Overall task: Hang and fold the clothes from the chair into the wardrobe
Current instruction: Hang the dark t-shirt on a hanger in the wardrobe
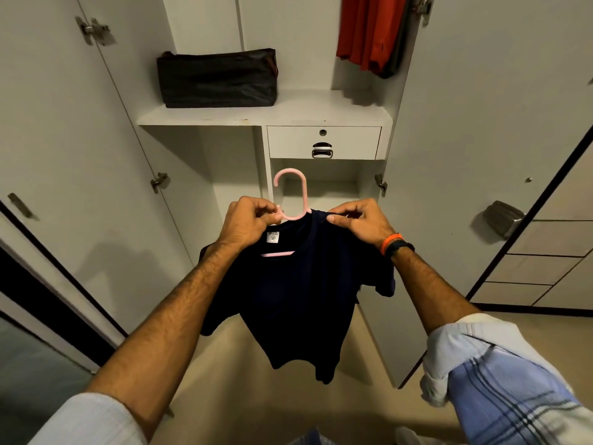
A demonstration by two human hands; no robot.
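Observation:
A dark navy T-shirt [308,293] hangs on a pink plastic hanger [296,200] held up in front of the open wardrobe [266,117]. My left hand [248,221] pinches the hanger's left arm at the shirt's collar. My right hand [359,220] pinches the shirt's right shoulder seam beside the hanger's neck. The hook points up and curls to the left. A white size label shows inside the collar. The chair is out of view.
A black bag [218,80] sits on the wardrobe shelf. Red and dark garments [372,33] hang at the upper right. A drawer [324,142] with a metal handle lies below the shelf. Both wardrobe doors [64,155] stand open on either side.

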